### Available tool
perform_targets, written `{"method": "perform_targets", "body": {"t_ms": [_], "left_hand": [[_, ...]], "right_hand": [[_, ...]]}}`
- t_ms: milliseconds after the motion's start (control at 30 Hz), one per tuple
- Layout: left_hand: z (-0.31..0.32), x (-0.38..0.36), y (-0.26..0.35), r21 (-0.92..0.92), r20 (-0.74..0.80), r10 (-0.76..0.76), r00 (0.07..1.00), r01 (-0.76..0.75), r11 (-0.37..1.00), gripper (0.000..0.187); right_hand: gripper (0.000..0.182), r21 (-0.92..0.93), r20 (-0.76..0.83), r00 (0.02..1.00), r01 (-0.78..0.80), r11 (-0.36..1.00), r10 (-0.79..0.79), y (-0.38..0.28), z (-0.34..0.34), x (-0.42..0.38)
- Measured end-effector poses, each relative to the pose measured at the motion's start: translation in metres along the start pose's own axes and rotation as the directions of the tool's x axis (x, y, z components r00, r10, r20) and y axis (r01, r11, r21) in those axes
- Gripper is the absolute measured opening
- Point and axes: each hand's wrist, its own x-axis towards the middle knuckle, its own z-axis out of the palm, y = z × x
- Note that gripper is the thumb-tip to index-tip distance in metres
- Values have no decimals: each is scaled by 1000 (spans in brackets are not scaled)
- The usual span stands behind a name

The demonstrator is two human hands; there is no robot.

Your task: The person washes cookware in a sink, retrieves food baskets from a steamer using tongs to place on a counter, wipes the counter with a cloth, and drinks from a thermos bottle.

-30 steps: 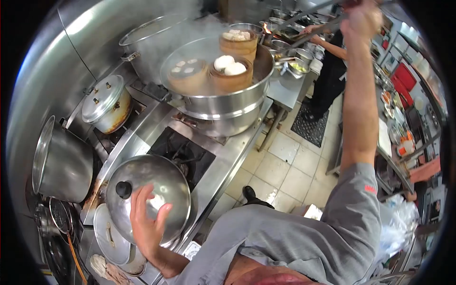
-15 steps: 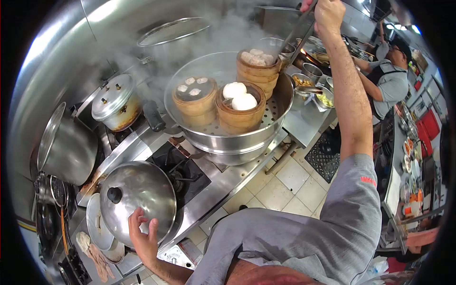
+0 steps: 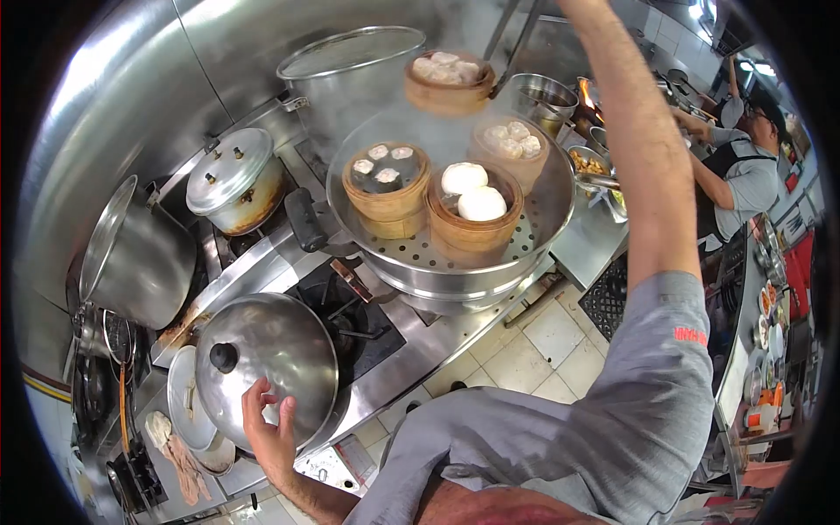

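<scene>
My right hand is past the top edge of the view; only its forearm (image 3: 630, 140) shows. Long metal tongs (image 3: 523, 44) come down from the top edge and grip the side of a bamboo steamer basket (image 3: 448, 98) of pale dumplings, held in the air. Below it, a large metal steamer pot (image 3: 455, 293) holds more bamboo baskets: one with dumplings (image 3: 525, 166), one with two white buns (image 3: 472, 232), and one with several small white-topped pieces (image 3: 385, 192). My left hand (image 3: 273, 429), fingers apart and slightly bent, is over the edge of a domed metal lid (image 3: 280, 350), holding nothing.
A dented pressure cooker (image 3: 232, 179), a large steel pot (image 3: 144, 254) and a tall lidded pot (image 3: 350, 79) stand behind. Burner grates (image 3: 341, 319) lie between lid and steamer. At right, a co-worker (image 3: 744, 166) works near a flame (image 3: 586, 92). Cloth gloves (image 3: 179, 464) lie front left.
The tongs have lifted the top basket off its stack, up and left, uncovering another basket of dumplings. My right hand has moved out of view upward. The left hand keeps its pose over the lid.
</scene>
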Motion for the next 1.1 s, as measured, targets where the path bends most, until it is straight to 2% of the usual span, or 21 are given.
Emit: {"method": "perform_targets", "body": {"t_ms": [67, 200, 267, 433, 533, 667, 767, 1000, 1067, 1100], "left_hand": [[-3, -2, 0, 21, -6, -7, 1000, 7, 1000, 43], [-11, -7, -10, 37, -29, -36, 999, 37, 999, 43], [-14, -9, -14, 38, -35, -47, 998, 48, 998, 43], [-13, -5, -16, 30, -47, -41, 998, 43, 999, 43], [-11, 0, -15, 38, -32, -11, 999, 12, 999, 42], [-9, 5, -12, 32, -14, 10, 1000, -10, 999, 42], [-6, 9, -14, 17, -4, 20, 1000, -20, 1000, 42], [-5, 8, -10, -17, -8, 43, 999, -43, 999, 42], [-4, 7, -12, -24, -14, 56, 998, -57, 998, 42], [-4, 6, -13, -23, -20, 60, 998, -61, 998, 41]], "right_hand": [[36, -46, 50, 990, -126, 991, 129, 17, 12, -14], [34, -98, 104, 987, -116, 988, 126, 35, 28, -44], [32, 6, 111, 981, -158, 987, 156, 38, 31, -57], [32, 40, 123, 963, -246, 968, 240, 43, 37, -69], [33, -64, 95, 955, -277, 959, 282, 47, 39, -72], [34, -3, 85, 950, -300, 954, 299, 70, 33, -82], [34, -108, 37, 950, -306, 946, 311, 80, 25, -91], [36, -72, 28, 931, -360, 930, 363, 84, 23, -96], [35, -147, 41, 937, -338, 930, 347, 81, 28, -97], [34, -221, 52, 957, -269, 938, 287, 83, 31, -99]]}}
